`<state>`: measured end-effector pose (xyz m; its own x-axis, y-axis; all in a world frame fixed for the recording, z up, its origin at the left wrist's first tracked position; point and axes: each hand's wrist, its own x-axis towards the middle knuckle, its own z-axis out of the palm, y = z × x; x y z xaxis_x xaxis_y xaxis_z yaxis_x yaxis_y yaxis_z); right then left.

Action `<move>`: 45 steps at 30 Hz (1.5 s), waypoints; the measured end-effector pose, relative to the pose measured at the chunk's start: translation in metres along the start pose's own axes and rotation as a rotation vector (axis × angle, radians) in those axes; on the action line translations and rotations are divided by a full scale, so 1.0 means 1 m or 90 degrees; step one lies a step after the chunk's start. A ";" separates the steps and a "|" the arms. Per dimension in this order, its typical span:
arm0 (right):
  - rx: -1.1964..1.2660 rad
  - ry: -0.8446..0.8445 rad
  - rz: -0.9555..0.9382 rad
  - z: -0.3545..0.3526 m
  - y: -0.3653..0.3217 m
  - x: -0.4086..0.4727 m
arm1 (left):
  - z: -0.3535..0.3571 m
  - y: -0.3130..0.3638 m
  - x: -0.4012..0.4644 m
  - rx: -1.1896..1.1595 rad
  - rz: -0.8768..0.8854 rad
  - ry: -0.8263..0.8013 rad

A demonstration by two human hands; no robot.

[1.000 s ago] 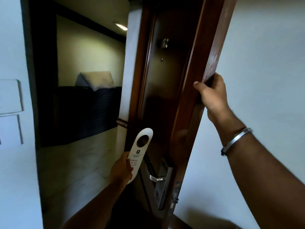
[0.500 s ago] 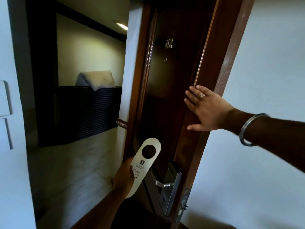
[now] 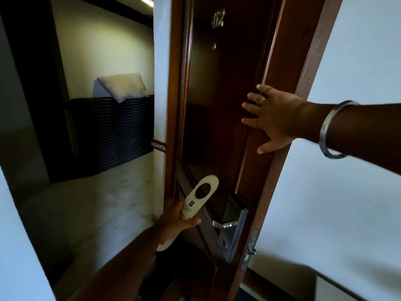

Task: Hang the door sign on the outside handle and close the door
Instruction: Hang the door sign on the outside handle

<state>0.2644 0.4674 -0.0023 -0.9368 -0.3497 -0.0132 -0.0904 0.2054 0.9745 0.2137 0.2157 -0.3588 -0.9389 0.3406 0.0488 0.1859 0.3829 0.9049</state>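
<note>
**Sign in hand, door ajar**

The left hand point(image 3: 173, 220) is closed around the lower half of the door sign point(image 3: 198, 199), thumb across its face, so the white card sticks up toward one o'clock with its round hole uppermost. The sign's top sits near the door's dark face, not on anything; it is apart from the handle point(image 3: 222, 224), which lies at about four o'clock from the hole. That silver lever juts from a long metal lock plate point(image 3: 235, 230) near the door edge. Up at one o'clock from the sign, the right hand point(image 3: 274, 118) lies flat and open on the wooden door point(image 3: 217, 105), fingers spread, a ring on one finger and a steel bangle point(image 3: 332, 129) on the wrist. Metal room numbers point(image 3: 218, 19) show near the top. At nine o'clock, past the open gap, a white pillow point(image 3: 122, 86) rests atop dark striped furniture point(image 3: 121, 129).
</note>
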 end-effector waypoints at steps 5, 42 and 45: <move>-0.010 -0.011 -0.009 0.010 0.001 0.003 | -0.009 -0.005 0.024 -0.055 -0.090 -0.182; -0.031 0.030 -0.045 0.086 0.011 -0.002 | 0.222 0.021 0.034 0.120 -0.095 0.065; -0.043 0.029 -0.045 0.091 0.011 -0.001 | 0.226 0.017 0.041 0.144 -0.113 0.073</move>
<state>0.2341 0.5528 -0.0122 -0.9126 -0.4021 -0.0744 -0.1317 0.1168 0.9844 0.2435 0.4307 -0.4369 -0.9866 0.1577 -0.0424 0.0642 0.6132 0.7873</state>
